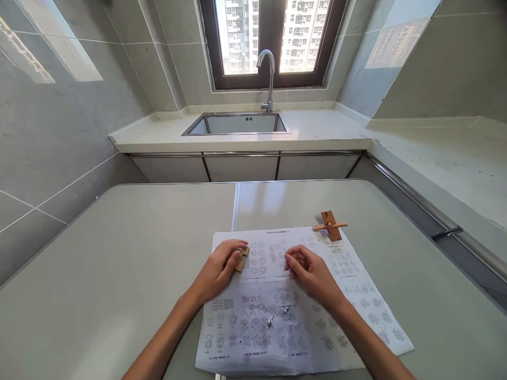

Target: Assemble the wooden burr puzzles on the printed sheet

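A large white sheet [253,295] printed with rows of small line diagrams lies on the table. Over its upper left part, my left hand [217,269] is closed on a small notched wooden piece [240,264], which shows between thumb and fingers. My right hand [311,269] hovers over the sheet's upper middle, thumb and fingers curled together; whatever they may hold is hidden. At the sheet's top right corner sits a wooden flat piece [335,232] with a dark mark, crossed by a thin wooden rod [341,225]. Two small black-and-white bits, including a scrap [270,321], lie on the paper.
The sheet rests on a pale tabletop [119,285] with a seam running down its middle. Beyond the far edge is a white counter [328,124] with a sink [237,134] and a tap [271,74] under a window. Tiled walls stand on both sides.
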`<state>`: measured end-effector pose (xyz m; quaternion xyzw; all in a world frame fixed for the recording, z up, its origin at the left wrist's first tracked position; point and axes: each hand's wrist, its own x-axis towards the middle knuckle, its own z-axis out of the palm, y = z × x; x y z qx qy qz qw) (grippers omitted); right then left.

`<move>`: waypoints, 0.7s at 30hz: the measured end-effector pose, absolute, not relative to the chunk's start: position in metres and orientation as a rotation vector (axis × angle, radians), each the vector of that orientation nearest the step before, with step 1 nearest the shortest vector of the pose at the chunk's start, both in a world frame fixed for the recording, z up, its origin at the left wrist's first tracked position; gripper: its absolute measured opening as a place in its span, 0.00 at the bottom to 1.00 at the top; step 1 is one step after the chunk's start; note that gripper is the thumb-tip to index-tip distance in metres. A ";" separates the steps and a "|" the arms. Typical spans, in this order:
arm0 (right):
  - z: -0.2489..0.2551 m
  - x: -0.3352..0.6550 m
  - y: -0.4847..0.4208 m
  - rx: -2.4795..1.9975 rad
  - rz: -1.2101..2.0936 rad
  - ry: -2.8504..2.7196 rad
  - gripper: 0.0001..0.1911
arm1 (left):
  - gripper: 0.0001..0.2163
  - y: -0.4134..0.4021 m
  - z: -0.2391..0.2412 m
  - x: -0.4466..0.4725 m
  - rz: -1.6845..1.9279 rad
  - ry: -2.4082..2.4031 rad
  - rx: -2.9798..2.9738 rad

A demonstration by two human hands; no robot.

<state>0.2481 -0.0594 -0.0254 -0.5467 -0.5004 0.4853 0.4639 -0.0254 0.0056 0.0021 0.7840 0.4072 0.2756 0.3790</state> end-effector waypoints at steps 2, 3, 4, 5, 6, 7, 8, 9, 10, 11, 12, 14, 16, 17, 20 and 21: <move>-0.025 0.247 -0.059 -1.359 1.178 -1.256 0.19 | 0.17 0.003 0.001 -0.023 0.664 1.013 2.002; -0.025 0.247 -0.059 -1.369 1.171 -1.269 0.19 | 0.17 0.001 0.001 -0.022 0.645 1.003 2.003; -0.025 0.246 -0.058 -1.378 1.163 -1.281 0.19 | 0.20 -0.001 0.001 -0.021 0.629 0.990 2.005; -0.025 0.246 -0.058 -1.385 1.158 -1.293 0.19 | 0.23 -0.004 0.003 -0.019 0.616 0.974 2.012; -0.025 0.246 -0.057 -1.392 1.152 -1.305 0.18 | 0.28 -0.006 0.004 -0.018 0.605 0.946 2.024; -0.025 0.245 -0.057 -1.398 1.147 -1.317 0.18 | 0.33 -0.007 0.005 -0.017 0.594 0.913 2.039; -0.025 0.245 -0.056 -1.402 1.141 -1.326 0.18 | 0.37 -0.008 0.006 -0.017 0.577 0.885 2.055; -0.025 0.245 -0.056 -1.405 1.136 -1.334 0.18 | 0.41 -0.009 0.006 -0.018 0.556 0.871 2.070; -0.025 0.244 -0.056 -1.409 1.133 -1.341 0.17 | 0.44 -0.009 0.006 -0.019 0.537 0.874 2.090; -0.025 0.244 -0.056 -1.414 1.132 -1.346 0.17 | 0.47 -0.007 0.005 -0.021 0.525 0.890 2.118; -0.025 0.244 -0.056 -1.421 1.133 -1.352 0.17 | 0.48 -0.005 0.004 -0.023 0.514 0.916 2.156; -0.025 0.244 -0.057 -1.437 1.145 -1.370 0.16 | 0.50 0.000 0.001 -0.029 0.488 0.965 2.237; -0.025 0.244 -0.057 -1.452 1.157 -1.393 0.16 | 0.51 0.005 -0.002 -0.035 0.455 1.018 2.260; -0.025 0.245 -0.057 -1.455 1.160 -1.402 0.16 | 0.52 0.007 -0.002 -0.037 0.443 1.036 2.260; -0.025 0.245 -0.057 -1.459 1.161 -1.410 0.15 | 0.51 0.009 -0.003 -0.039 0.428 1.064 2.259; -0.025 0.245 -0.057 -1.459 1.160 -1.409 0.15 | 0.50 0.009 -0.004 -0.038 0.429 1.069 2.263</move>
